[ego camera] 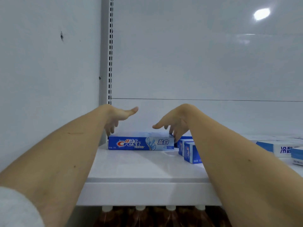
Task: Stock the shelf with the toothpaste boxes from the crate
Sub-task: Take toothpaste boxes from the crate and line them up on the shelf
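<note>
A blue Crest toothpaste box [141, 143] lies lengthwise on the white shelf [147, 167], near the back left corner. My left hand [117, 117] reaches over its left end, fingertips pointing down and touching the top edge, thumb spread out. My right hand [173, 121] hovers over the right end, fingers apart and touching the top corner. Neither hand wraps around the box. Two more blue Crest boxes [188, 151] stand end-on to the right, partly hidden by my right forearm. The crate is not in view.
More blue and white boxes [282, 149] lie at the shelf's far right. A slotted metal upright [110, 51] runs up the back left, next to a white wall. Bottles with white caps [139, 210] stand below the shelf.
</note>
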`<state>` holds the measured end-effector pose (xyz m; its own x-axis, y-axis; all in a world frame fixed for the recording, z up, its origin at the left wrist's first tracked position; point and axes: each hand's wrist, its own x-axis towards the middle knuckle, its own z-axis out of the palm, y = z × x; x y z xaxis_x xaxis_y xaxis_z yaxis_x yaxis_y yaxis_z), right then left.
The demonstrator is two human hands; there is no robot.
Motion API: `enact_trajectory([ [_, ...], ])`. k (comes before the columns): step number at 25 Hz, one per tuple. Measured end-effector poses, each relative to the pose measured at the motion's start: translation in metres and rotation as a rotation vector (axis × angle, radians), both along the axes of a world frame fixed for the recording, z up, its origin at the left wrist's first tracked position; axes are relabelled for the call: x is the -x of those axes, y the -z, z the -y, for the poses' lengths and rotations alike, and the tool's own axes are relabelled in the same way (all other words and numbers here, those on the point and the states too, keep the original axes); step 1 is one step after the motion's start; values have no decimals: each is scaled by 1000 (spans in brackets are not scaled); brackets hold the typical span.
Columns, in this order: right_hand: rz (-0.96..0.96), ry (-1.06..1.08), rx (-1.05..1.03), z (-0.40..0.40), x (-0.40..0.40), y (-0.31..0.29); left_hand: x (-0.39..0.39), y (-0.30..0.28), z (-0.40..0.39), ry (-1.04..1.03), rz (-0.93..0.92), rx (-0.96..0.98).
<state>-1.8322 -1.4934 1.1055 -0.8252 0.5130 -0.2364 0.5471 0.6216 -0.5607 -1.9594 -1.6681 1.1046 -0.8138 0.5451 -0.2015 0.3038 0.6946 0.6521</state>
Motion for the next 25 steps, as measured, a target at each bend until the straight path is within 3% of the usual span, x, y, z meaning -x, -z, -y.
enact_trajectory([
  [4,-176,123,128,-27,20,13,23,20,-10,-111,63,-100],
  [8,-281,127,119,-30,28,23,27,26,-12,-159,23,-167],
  [15,-333,153,155,-30,28,29,23,31,-7,-208,76,-288],
  [25,-312,169,88,-28,21,28,28,31,-5,-158,129,-264],
])
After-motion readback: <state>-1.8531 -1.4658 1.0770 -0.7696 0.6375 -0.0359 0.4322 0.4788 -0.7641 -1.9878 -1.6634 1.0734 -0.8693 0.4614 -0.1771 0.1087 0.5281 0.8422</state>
